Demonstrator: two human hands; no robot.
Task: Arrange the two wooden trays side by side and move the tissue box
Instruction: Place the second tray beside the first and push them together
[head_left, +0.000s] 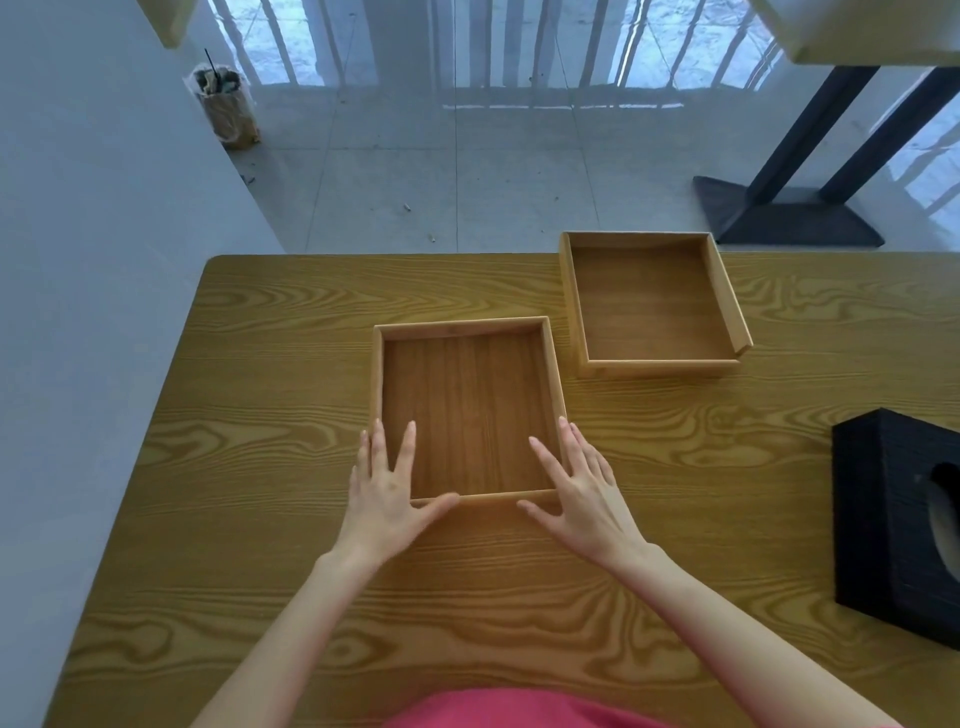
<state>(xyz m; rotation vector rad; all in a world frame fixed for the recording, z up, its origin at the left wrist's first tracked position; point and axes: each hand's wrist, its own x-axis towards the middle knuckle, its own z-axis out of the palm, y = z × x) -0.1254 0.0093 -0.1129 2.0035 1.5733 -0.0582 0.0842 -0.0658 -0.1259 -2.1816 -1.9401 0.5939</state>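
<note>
The near wooden tray lies in the middle of the table, empty. My left hand lies flat on its near left corner, fingers spread across the left wall and thumb along the near rim. My right hand mirrors it on the near right corner. Neither hand is closed around the tray. The second wooden tray sits further back and to the right, empty, a small gap from the first and turned slightly. The black tissue box stands at the right edge of the view, apart from both hands.
The wood-grain table ends at its far edge just behind the second tray and at its left edge beside a pale wall. On the floor beyond are a black table base and a wrapped bin.
</note>
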